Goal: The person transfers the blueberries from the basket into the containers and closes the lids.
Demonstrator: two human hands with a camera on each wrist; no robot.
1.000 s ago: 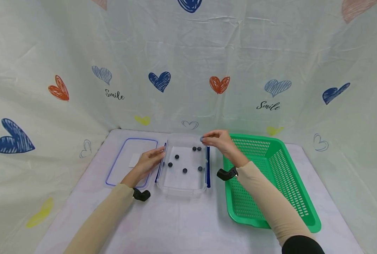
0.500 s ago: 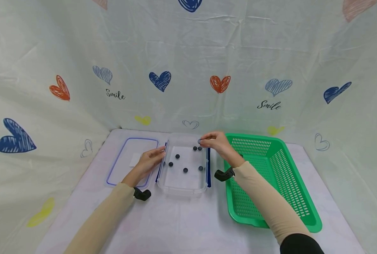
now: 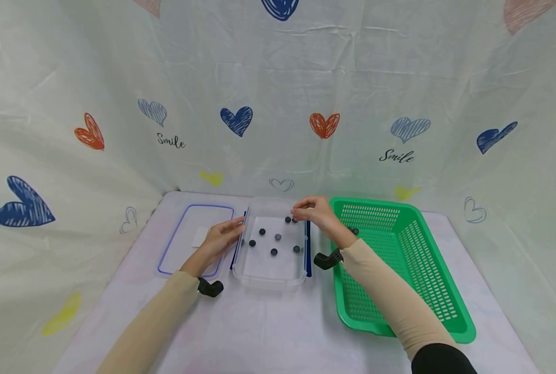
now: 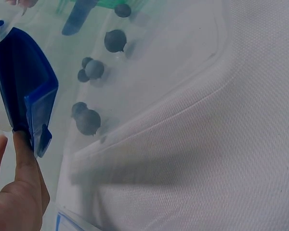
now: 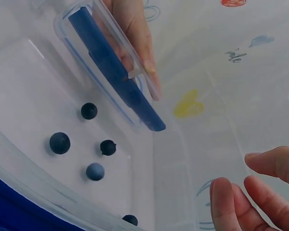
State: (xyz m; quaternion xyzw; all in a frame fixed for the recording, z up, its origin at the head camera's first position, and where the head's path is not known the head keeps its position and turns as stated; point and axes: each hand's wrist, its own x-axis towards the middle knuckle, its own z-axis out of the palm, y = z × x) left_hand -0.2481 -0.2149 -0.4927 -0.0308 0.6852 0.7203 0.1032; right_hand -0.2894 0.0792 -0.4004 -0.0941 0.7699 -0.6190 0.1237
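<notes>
Several blueberries (image 3: 274,252) lie spread over the floor of a clear plastic box (image 3: 268,283) with blue side latches. One paler blueberry (image 3: 278,237) sits near the middle. Over the box's far right corner is my right hand (image 3: 316,212); in the right wrist view its thumb and fingers (image 5: 222,204) stand apart with nothing between them. My left hand (image 3: 221,239) rests at the box's left side. In the left wrist view one straight finger touches the blue latch (image 4: 38,86), with the thumb apart from it.
A green plastic basket (image 3: 446,291) stands right of the box, with a few dark berries (image 3: 355,231) showing beside the right forearm. On the left lies a clear lid with a blue seal (image 3: 166,249). A heart-printed sheet (image 3: 278,150) hangs behind the table.
The right hand has moved slightly left and let go of a blueberry, which now lies in the middle of the box. My left hand stays at the box's side.
</notes>
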